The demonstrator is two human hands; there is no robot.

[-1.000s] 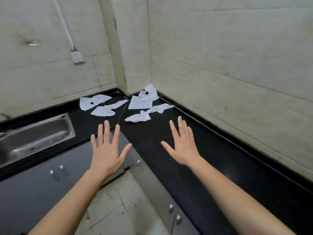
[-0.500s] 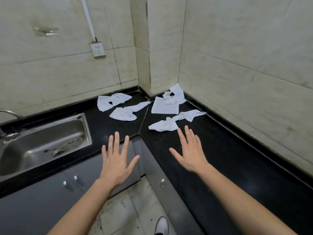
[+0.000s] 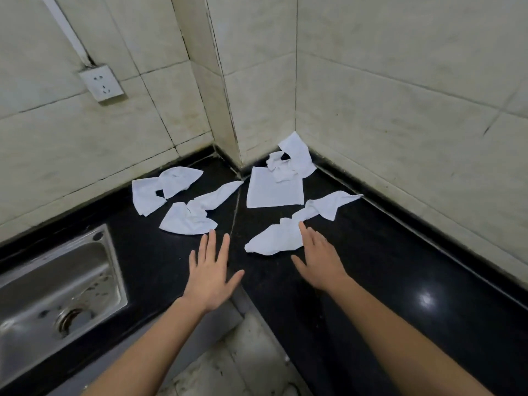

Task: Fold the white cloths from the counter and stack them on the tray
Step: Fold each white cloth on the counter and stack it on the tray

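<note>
Several white cloths lie scattered in the corner of the black counter [image 3: 385, 252]. One flat square cloth [image 3: 271, 192] sits near the corner, with a crumpled cloth [image 3: 281, 167] on its far edge and another cloth [image 3: 298, 154] against the wall. A twisted cloth [image 3: 288, 232] stretches toward the right wall. Two more rumpled cloths [image 3: 163, 190] [image 3: 191, 217] lie to the left. My right hand [image 3: 320, 258] is open, its fingertips over the near end of the twisted cloth. My left hand [image 3: 211, 272] is open, just short of the left cloths. No tray is in view.
A steel sink [image 3: 54, 290] is set into the counter at the left. A wall socket [image 3: 101, 82] hangs on the tiled wall above. Tiled walls close the corner behind the cloths. Floor tiles [image 3: 228, 367] show between the counter runs.
Both hands have moved forward over the counter toward the cloths, and the view has come closer to the corner. The right fingertips now reach the twisted cloth.
</note>
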